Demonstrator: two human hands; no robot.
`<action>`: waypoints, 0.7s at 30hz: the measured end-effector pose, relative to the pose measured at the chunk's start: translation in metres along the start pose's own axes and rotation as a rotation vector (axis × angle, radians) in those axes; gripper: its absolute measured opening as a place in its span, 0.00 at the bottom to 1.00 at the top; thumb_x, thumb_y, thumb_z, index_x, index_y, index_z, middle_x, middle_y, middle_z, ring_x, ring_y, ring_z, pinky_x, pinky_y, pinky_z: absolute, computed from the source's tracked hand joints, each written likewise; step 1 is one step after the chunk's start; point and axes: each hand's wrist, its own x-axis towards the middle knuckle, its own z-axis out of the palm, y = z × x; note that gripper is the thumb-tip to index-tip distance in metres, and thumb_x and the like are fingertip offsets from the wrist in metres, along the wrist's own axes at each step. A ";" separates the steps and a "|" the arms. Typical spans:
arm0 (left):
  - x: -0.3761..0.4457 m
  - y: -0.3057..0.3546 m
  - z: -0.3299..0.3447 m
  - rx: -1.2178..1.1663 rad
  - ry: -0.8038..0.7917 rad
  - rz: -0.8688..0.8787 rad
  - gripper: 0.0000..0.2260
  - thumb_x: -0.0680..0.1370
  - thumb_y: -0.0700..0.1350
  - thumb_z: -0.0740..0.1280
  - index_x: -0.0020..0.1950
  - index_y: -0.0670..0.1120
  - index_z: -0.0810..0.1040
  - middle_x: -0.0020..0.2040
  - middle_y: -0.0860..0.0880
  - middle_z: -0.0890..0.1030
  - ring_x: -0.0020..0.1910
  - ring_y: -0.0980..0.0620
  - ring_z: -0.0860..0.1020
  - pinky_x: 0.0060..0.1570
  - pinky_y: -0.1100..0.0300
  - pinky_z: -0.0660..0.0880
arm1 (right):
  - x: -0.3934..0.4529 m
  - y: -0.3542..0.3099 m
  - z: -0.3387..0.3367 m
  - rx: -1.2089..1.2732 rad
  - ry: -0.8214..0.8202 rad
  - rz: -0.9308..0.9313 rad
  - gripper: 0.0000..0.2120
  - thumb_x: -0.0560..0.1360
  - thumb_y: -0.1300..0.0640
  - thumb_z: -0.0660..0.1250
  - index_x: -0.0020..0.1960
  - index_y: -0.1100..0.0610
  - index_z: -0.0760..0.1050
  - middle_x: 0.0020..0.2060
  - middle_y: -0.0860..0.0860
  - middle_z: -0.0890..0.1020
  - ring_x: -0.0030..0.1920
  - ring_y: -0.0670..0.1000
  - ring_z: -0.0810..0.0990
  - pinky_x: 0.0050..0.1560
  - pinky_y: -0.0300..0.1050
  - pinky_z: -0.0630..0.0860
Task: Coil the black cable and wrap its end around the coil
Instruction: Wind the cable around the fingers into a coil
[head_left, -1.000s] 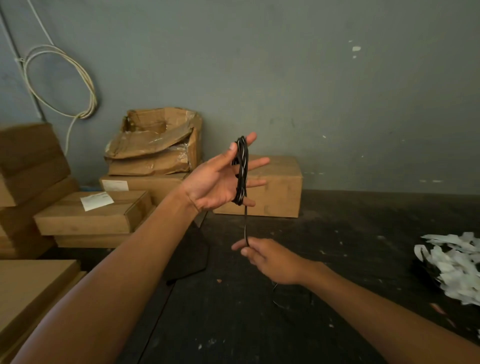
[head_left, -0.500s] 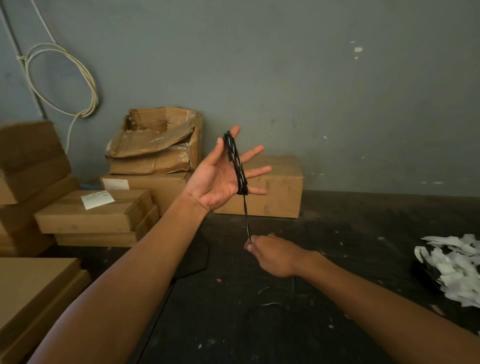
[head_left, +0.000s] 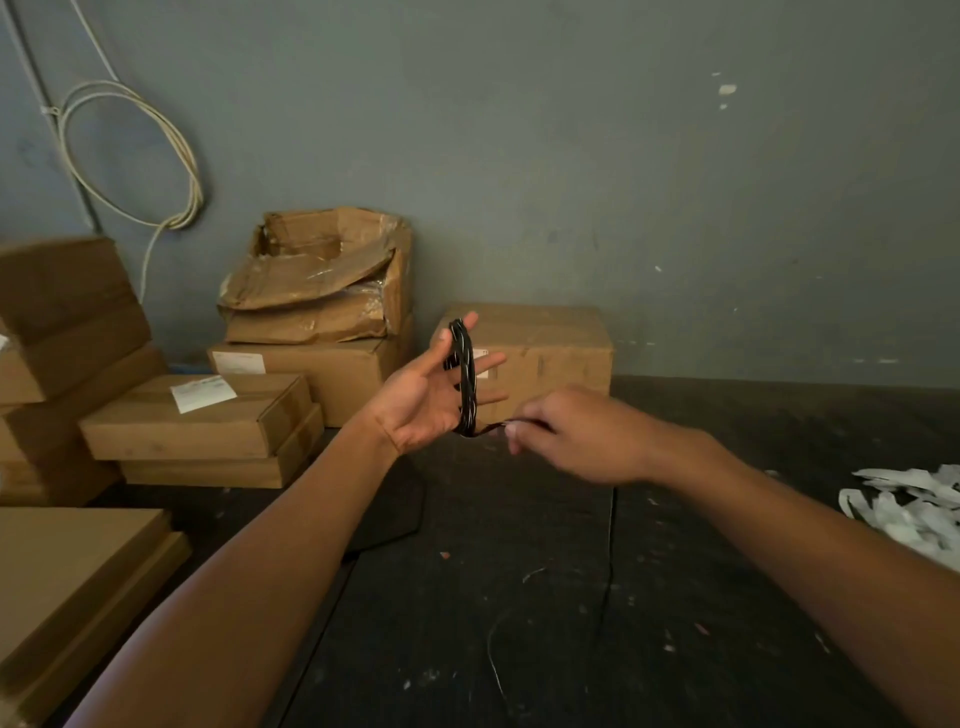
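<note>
Fingers (head_left: 485, 358) of your left hand (head_left: 423, 402) are spread, the black cable (head_left: 464, 382) coiled around them. Your right hand (head_left: 576, 434), just right of the coil, pinches the cable's end; its blurred fingertips hide the grip. A loose strand hangs toward the dark table (head_left: 675, 597).

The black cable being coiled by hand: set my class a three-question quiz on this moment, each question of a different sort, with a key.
1. True or false: the black cable is looped around the spread fingers of the left hand.
2. Multiple choice: the right hand pinches the cable
A. above the coil
B. beside the coil's lower end
C. down on the floor
3. Fill in: the white shredded paper lies to the person's ____.

Key: 1 true; 2 B; 3 right
</note>
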 end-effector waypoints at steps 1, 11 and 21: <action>-0.002 -0.002 0.000 0.011 -0.017 -0.014 0.19 0.81 0.60 0.55 0.72 0.65 0.67 0.73 0.44 0.71 0.69 0.33 0.71 0.62 0.26 0.64 | 0.002 0.003 -0.008 -0.013 0.031 -0.003 0.14 0.82 0.49 0.59 0.51 0.53 0.81 0.37 0.48 0.81 0.32 0.44 0.75 0.35 0.42 0.71; -0.014 -0.020 0.021 0.170 -0.205 -0.229 0.23 0.78 0.57 0.61 0.73 0.58 0.68 0.72 0.45 0.72 0.73 0.34 0.64 0.65 0.23 0.53 | 0.018 0.011 -0.069 -0.100 0.111 -0.071 0.04 0.76 0.53 0.70 0.49 0.52 0.82 0.37 0.41 0.81 0.35 0.40 0.75 0.38 0.42 0.69; -0.026 -0.010 0.044 0.255 -0.443 -0.302 0.21 0.78 0.58 0.59 0.72 0.64 0.68 0.75 0.45 0.69 0.74 0.36 0.64 0.65 0.23 0.56 | 0.025 0.037 -0.075 0.070 0.263 -0.101 0.05 0.75 0.56 0.71 0.49 0.56 0.81 0.41 0.46 0.83 0.44 0.44 0.80 0.46 0.41 0.74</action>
